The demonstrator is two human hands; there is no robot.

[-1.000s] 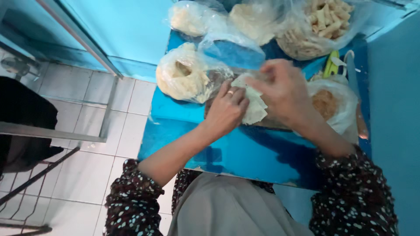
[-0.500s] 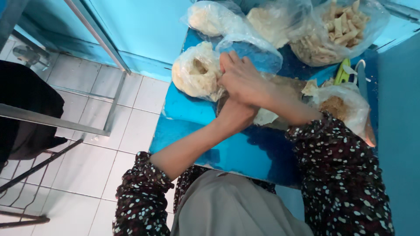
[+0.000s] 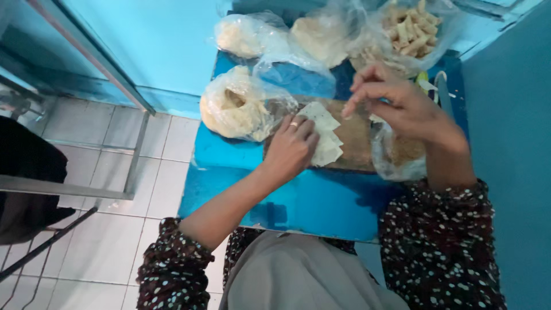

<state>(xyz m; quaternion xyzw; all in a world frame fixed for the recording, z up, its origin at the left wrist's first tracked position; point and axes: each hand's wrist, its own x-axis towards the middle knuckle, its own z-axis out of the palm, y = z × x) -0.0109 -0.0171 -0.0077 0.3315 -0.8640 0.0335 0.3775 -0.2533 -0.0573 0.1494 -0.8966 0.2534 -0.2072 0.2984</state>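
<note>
Wrappers (image 3: 324, 133), pale and thin, lie in a small loose stack on the brown board (image 3: 356, 140) in the middle of the blue table (image 3: 298, 201). The left hand (image 3: 293, 146) lies flat on the stack's left edge, fingers together, pressing down and gripping nothing. The right hand (image 3: 396, 103) hovers above the board's right part, fingers loosely curled and apart, thumb near the forefinger; whether anything sits between them I cannot tell. To do this well, I judge, the flat hand should pin the lower sheets while one fingertip lifts only the top corner, slowly, since such sheets look prone to tearing. At far left sits a clear bag of pale dough (image 3: 238, 106); at the far edge, a bag of rolled sticks (image 3: 410, 28). A bag of brownish filling (image 3: 402, 155) rests at the board's right end.
</note>
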